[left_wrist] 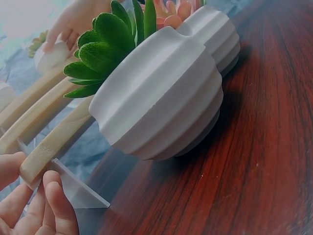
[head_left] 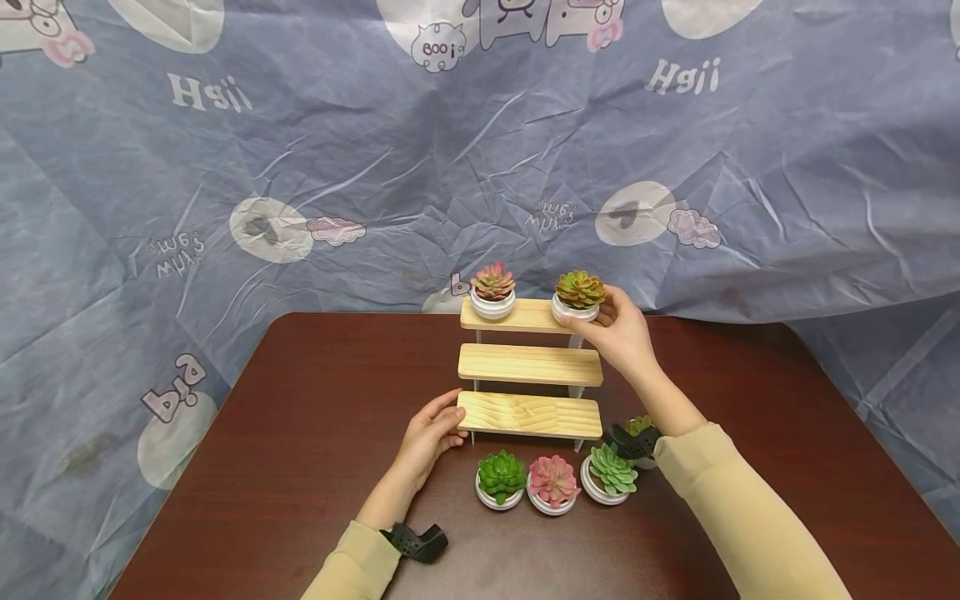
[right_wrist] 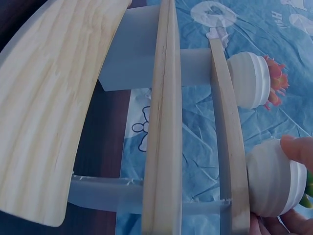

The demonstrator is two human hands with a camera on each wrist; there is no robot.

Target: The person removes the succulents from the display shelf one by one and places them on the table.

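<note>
On a dark worktop [head_left: 315, 467], a three-step wooden stand [head_left: 529, 367] (pale pine) is steadied at its bottom step by the left hand [head_left: 435, 433], fingers loosely curled. The right hand [head_left: 618, 333] grips a red-green succulent pot [head_left: 578, 297] on the top step's right end.

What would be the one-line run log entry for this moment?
right hand: holds green-red succulent pot on top shelf | left hand: steadies bottom shelf

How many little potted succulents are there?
6: two on the top shelf, a pink one and one in the right hand; four on the table, one half-hidden.
</note>
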